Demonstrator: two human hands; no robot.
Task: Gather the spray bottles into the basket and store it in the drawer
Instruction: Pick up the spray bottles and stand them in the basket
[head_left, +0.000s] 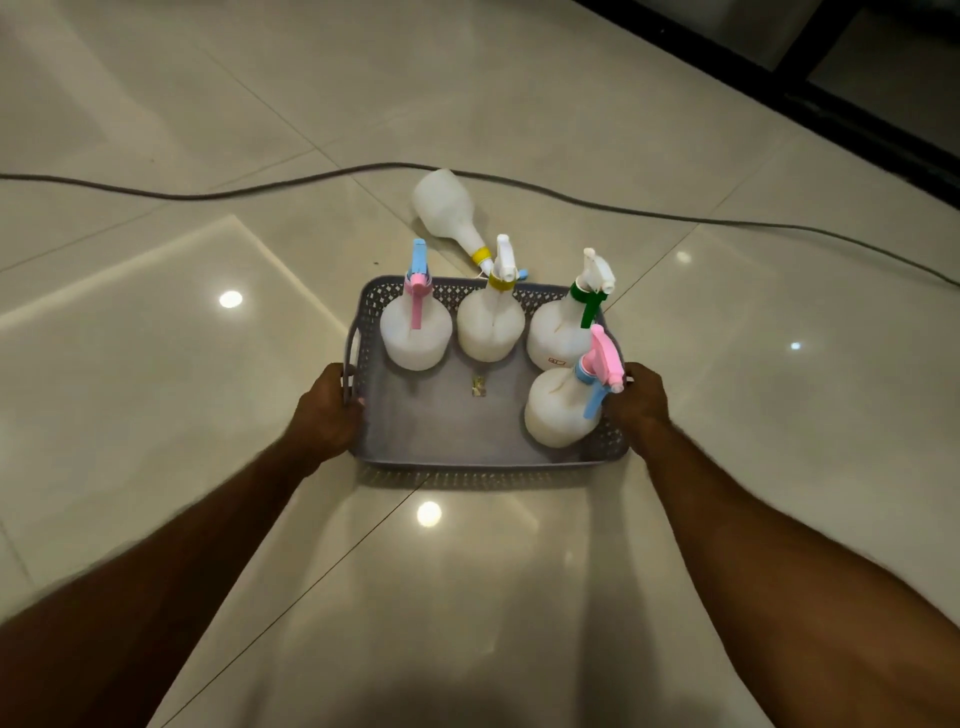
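A grey perforated basket (447, 431) rests on the tiled floor in front of me. Several white spray bottles stand upright in it: one with a blue-and-pink head (415, 332) at the back left, one with a yellow collar (491, 325) at the back middle, one with a green trigger (558, 332) at the back right, and one with a pink-and-blue head (563, 405) at the front right. Another white bottle (449, 215) with a yellow collar lies on its side on the floor just behind the basket. My left hand (327, 410) grips the basket's left handle and my right hand (641, 402) grips its right side.
A grey cable (218, 195) runs across the floor behind the bottles from left to right. A dark frame or furniture edge (810, 98) crosses the top right corner. A small scrap (478, 387) lies on the basket's floor.
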